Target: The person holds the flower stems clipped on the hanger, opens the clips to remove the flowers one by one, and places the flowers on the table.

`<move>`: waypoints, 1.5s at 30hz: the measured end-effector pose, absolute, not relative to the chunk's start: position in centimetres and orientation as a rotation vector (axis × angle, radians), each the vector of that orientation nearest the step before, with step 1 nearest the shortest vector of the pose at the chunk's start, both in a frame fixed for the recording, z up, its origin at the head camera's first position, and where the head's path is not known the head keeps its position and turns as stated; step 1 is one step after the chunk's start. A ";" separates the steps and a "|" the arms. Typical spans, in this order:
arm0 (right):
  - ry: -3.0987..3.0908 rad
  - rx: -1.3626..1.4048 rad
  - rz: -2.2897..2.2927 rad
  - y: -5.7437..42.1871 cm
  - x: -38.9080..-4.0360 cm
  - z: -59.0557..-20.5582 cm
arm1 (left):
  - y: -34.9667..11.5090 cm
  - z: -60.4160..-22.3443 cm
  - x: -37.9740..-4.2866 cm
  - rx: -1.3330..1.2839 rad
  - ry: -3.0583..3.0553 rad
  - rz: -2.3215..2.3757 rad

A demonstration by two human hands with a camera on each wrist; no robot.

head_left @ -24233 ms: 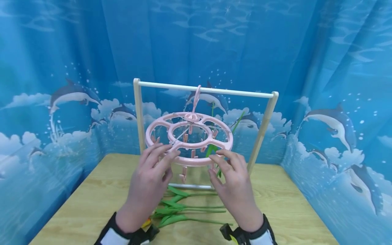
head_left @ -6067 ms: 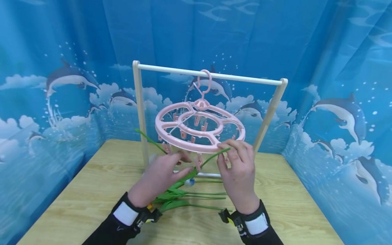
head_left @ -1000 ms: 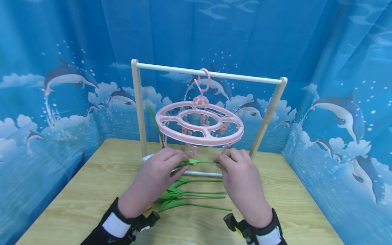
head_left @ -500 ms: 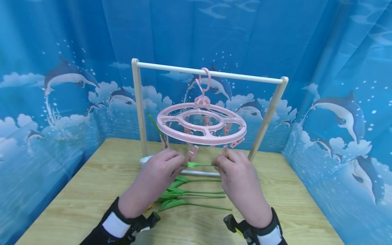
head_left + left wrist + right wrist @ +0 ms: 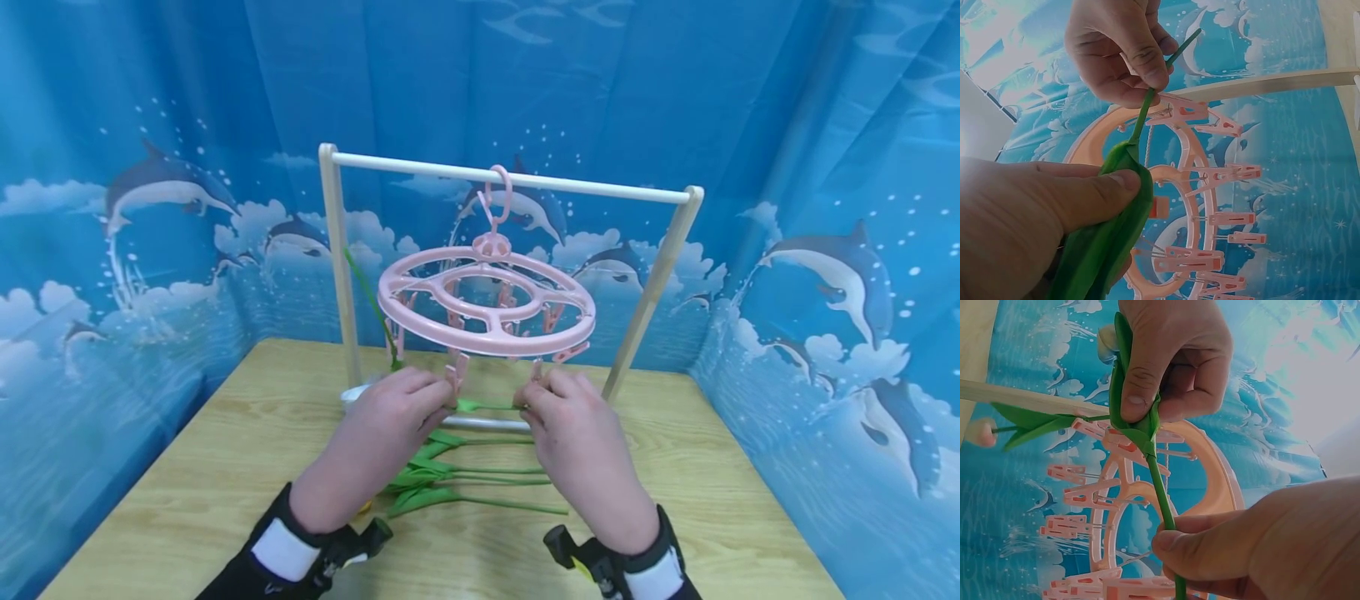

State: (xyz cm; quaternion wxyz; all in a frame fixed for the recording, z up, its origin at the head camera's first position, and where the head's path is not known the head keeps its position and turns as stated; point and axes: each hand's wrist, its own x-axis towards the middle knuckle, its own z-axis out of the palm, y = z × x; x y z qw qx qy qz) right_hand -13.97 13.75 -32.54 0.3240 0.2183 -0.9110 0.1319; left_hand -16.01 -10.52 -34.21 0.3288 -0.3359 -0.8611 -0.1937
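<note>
My left hand (image 5: 382,437) pinches the green leaves of an artificial tulip (image 5: 1119,200) between thumb and fingers. Its pale bloom (image 5: 1107,344) peeks out beyond that hand in the right wrist view. Farther along, my right hand (image 5: 581,454) pinches the stem (image 5: 1160,487), which lies nearly level in the head view. Both hands are just below the front rim of a pink round clip hanger (image 5: 487,342). Pink clips (image 5: 456,371) dangle right at the fingers. Another tulip (image 5: 1032,425) is held by a clip at the hanger's left side, its bloom pointing down.
The hanger hooks over the top bar (image 5: 420,169) of a wooden rack standing on the wooden table (image 5: 675,483). Several more tulips (image 5: 431,479) lie on the table under my hands, stems toward the right. A blue dolphin-print curtain (image 5: 480,83) surrounds the table.
Since six seconds ago, the held tulip's stem has gone from slanting up to nearly level, and my right hand has left the rim. Lately the hanger and its clipped tulip swing slightly.
</note>
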 end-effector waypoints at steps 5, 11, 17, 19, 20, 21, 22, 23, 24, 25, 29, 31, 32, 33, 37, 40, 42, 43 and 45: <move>-2.424 0.555 0.330 13.7 -14.1 -32.8 | -10.4 -34.2 -16.1 -0.866 -2.278 -0.478; -2.460 0.542 0.312 13.6 -14.2 -33.0 | -10.2 -34.3 -16.2 -0.864 -2.311 -0.456; -2.518 0.518 0.286 13.4 -14.6 -33.1 | -10.1 -34.3 -16.2 -0.865 -2.348 -0.466; -2.538 0.512 0.282 13.4 -14.6 -33.1 | -10.1 -34.3 -16.3 -0.872 -2.355 -0.461; -2.544 0.510 0.281 13.4 -14.6 -33.2 | -10.1 -34.4 -16.3 -0.874 -2.357 -0.460; -2.552 0.506 0.279 13.4 -14.6 -33.2 | -10.1 -34.4 -16.3 -0.876 -2.358 -0.456; -2.558 0.503 0.279 13.4 -14.6 -33.2 | -10.1 -34.4 -16.3 -0.877 -2.359 -0.456; -2.563 0.504 0.275 13.4 -14.6 -33.2 | -10.1 -34.5 -16.4 -0.877 -2.360 -0.456; -2.565 0.506 0.269 13.4 -14.7 -33.2 | -10.0 -34.5 -16.4 -0.876 -2.361 -0.452; -2.567 0.508 0.265 13.4 -14.7 -33.2 | -10.0 -34.6 -16.5 -0.875 -2.362 -0.448; -2.581 0.515 0.250 13.4 -14.9 -33.3 | -9.9 -34.8 -16.6 -0.873 -2.377 -0.439; -2.595 0.514 0.242 13.4 -14.9 -33.3 | -9.8 -34.9 -16.6 -0.874 -2.392 -0.439; -2.601 0.513 0.236 13.4 -14.9 -33.3 | -9.7 -35.0 -16.7 -0.881 -2.396 -0.441; -2.607 0.513 0.229 13.4 -15.0 -33.3 | -9.7 -35.0 -16.7 -0.885 -2.400 -0.445; -2.635 0.503 0.213 13.4 -15.1 -33.4 | -9.6 -35.2 -16.7 -0.894 -2.395 -0.441; -2.663 0.489 0.217 13.3 -15.3 -33.5 | -9.6 -35.3 -16.8 -0.901 -2.386 -0.445; -2.679 0.485 0.216 13.3 -15.3 -33.5 | -9.6 -35.4 -16.9 -0.914 -2.387 -0.448; -2.684 0.487 0.215 13.3 -15.4 -33.6 | -9.6 -35.5 -16.9 -0.920 -2.389 -0.446; -2.692 0.490 0.209 13.2 -15.4 -33.7 | -9.6 -35.6 -16.9 -0.925 -2.401 -0.441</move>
